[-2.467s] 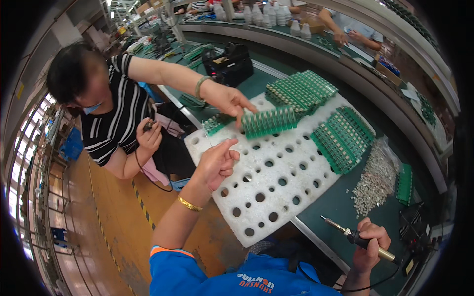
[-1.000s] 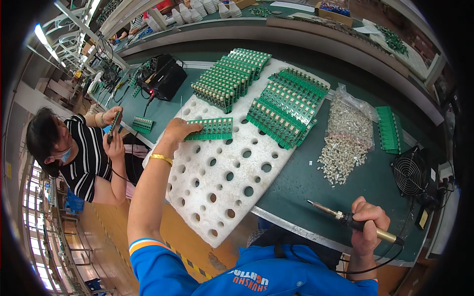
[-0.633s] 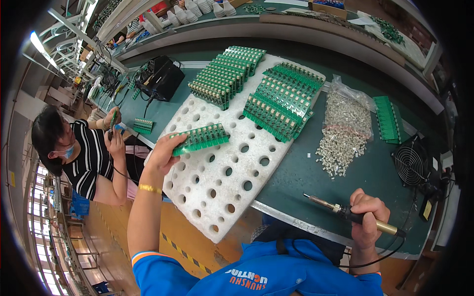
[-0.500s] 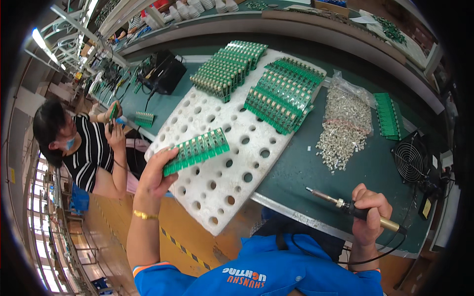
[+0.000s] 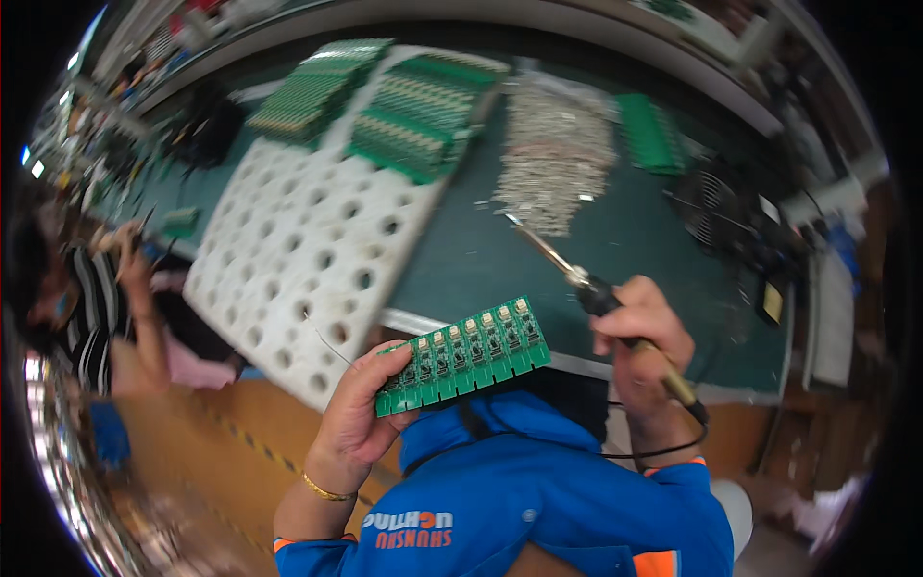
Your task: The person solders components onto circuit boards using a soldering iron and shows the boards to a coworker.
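Observation:
My left hand (image 5: 361, 404) grips one end of a green circuit board panel (image 5: 471, 358) in front of my body, its row of small white connectors facing up. A thin silvery wire (image 5: 328, 342), probably solder, sticks out beside the left thumb. In my right hand (image 5: 646, 332) is a soldering iron (image 5: 601, 296), its metal tip pointing up and left over the bench. That tip is apart from the board and appears just in front of a heap of small whitish connectors (image 5: 558, 159), which spills from a clear plastic bag.
A white foam slab (image 5: 288, 231) with round holes carries two stacks of green boards (image 5: 322, 87). More boards (image 5: 649, 133) lie right of the bag, beside a black fan (image 5: 713, 200). A co-worker (image 5: 96, 298) sits at the left. The iron's cord (image 5: 673, 450) loops below my right hand.
My left hand has brought the board rightward and down, closer to my body. The right hand with the iron has moved left and up. The whole view has shifted, with some blur.

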The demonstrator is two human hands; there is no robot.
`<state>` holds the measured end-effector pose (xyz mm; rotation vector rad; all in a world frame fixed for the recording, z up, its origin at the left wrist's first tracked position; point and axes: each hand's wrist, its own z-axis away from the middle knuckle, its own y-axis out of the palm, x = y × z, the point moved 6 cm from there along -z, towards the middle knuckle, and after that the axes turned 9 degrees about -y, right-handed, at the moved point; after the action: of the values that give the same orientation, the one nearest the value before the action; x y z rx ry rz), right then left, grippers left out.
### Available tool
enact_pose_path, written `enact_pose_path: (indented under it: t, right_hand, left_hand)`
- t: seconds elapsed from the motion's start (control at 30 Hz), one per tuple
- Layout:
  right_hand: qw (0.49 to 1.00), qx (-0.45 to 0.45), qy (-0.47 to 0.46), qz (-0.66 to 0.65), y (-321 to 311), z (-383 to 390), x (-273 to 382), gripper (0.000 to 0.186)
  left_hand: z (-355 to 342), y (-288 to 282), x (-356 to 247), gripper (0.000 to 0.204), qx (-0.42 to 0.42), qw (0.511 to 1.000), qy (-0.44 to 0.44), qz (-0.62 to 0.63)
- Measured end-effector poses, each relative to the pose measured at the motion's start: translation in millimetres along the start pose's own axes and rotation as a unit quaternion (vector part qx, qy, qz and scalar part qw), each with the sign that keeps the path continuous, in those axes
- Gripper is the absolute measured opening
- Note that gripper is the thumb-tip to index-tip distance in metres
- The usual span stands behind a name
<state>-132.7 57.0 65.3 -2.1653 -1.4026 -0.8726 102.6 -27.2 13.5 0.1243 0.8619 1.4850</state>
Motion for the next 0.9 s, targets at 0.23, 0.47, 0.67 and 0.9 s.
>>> enact_pose_path:
  t: [0.23,0.47,0.67,0.9]
  right_hand:
    - [0.979,-0.092,0.07,0.168,-50,21,0,0.024]
    - [0.963,-0.137,0.106,0.208,-77,25,-15,0.026]
    - [0.964,-0.134,0.102,0.208,-75,19,-23,0.025]
    - [0.963,-0.129,0.11,0.21,-72,20,-24,0.026]
  left_hand:
    - [-75,63,22,0.012,0.1,0.986,-0.124,-0.056]
    - [-107,94,30,0.021,0.118,0.978,-0.164,-0.059]
    - [-117,88,31,0.03,0.116,0.976,-0.182,-0.022]
    - [-115,86,32,0.038,0.103,0.978,-0.184,0.007]
